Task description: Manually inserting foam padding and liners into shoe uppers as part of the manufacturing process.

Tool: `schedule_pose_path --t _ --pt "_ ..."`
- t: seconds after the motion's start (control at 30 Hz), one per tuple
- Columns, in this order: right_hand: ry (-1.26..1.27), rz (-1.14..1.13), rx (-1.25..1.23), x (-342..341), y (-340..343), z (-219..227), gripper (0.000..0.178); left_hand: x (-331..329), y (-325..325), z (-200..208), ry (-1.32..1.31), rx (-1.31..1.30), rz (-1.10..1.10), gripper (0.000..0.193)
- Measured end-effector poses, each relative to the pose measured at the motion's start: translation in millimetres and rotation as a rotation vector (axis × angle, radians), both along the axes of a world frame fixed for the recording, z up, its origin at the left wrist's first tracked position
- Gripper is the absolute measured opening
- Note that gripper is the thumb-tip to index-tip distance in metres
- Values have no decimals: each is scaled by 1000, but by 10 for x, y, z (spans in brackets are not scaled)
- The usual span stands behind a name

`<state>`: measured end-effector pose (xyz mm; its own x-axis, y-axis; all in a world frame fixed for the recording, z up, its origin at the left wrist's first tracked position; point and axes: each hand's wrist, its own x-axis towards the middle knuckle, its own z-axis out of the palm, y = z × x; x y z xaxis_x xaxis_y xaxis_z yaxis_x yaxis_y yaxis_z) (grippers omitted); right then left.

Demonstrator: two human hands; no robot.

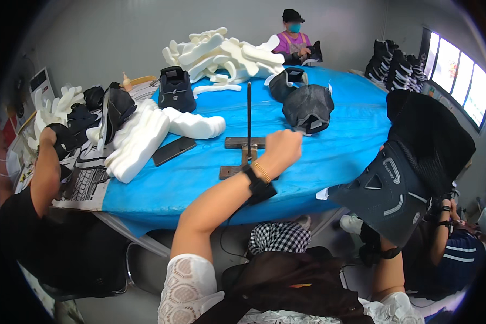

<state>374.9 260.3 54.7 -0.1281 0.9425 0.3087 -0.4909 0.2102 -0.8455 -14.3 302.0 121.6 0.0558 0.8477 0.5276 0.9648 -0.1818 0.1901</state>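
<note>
My right hand is hidden behind a black shoe upper [402, 178], which is held up in the air off the table's right side; one fingertip's worth of skin may show at its far edge. My left hand [285, 148] is closed in a fist over the table, and what it holds, if anything, is hidden. Just left of this fist stands a metal stand [234, 171] with an upright black rod [249, 116]. Beyond the fist lie a dark shoe upper [308, 107] and another black upper [286, 85].
A blue-covered table [351, 135] carries a heap of white foam inserts [221, 51], stacked inserts [137, 140], a black upper [176, 89] and a dark phone [174, 151]. Co-workers sit at the left, the far side and the right. Shoes stand stacked [399, 67] near the window.
</note>
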Motion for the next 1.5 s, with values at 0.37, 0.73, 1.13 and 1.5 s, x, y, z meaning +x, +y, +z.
schedule_pose_path --t 0.37,0.73,1.13,1.5 --pt "-136 367 104 -1301 282 452 40 -1001 -264 -684 -529 243 -76 48" --pt "-330 386 246 -1392 215 750 42 -568 -619 -686 -789 98 -3 20" --pt "-558 554 549 -1971 -19 687 43 365 -1884 -250 -1927 -26 -988 89" --pt "-1076 127 1378 -1735 -446 625 45 626 -1603 -123 -1999 -108 -1229 80"
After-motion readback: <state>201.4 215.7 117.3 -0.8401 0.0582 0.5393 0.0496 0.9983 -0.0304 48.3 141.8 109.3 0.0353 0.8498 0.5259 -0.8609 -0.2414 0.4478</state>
